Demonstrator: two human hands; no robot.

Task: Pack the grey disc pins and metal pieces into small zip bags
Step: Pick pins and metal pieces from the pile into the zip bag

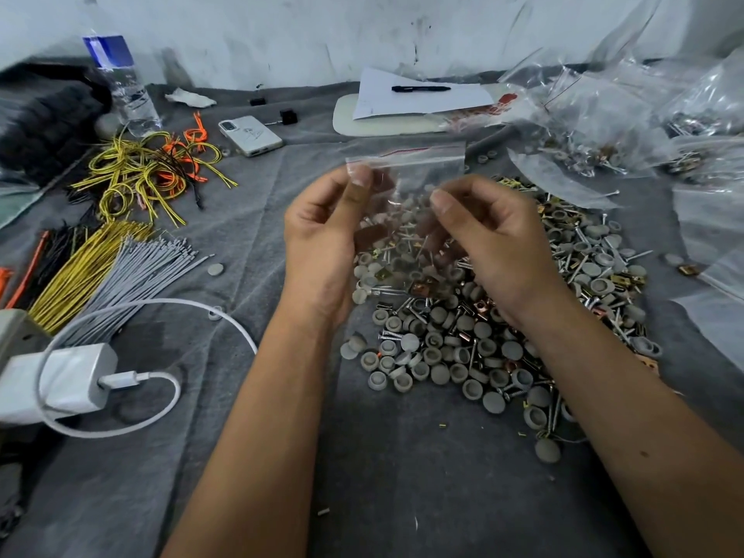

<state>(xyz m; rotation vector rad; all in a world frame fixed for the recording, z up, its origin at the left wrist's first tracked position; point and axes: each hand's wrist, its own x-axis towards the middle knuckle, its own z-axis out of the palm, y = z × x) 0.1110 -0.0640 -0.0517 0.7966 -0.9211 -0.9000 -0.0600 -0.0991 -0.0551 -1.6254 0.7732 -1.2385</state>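
A small clear zip bag [418, 165] with a red line at its top is held upright over the grey cloth. My left hand [322, 231] pinches its upper left corner between thumb and fingers. My right hand [495, 239] holds the bag's right side, thumb in front and fingers behind the plastic. Under and beyond both hands lies a big heap of grey disc pins [455, 356] mixed with screws and copper and brass metal pieces [481, 310]. Whether the bag holds any parts is hard to tell through the clear plastic.
Filled and empty plastic bags [596, 126] pile up at the right. Yellow, orange and grey cable ties [137, 179] lie at the left with a white charger and cable [76, 376]. A phone [249, 135], a water bottle [120, 82] and papers with a pen [420, 89] sit farther back.
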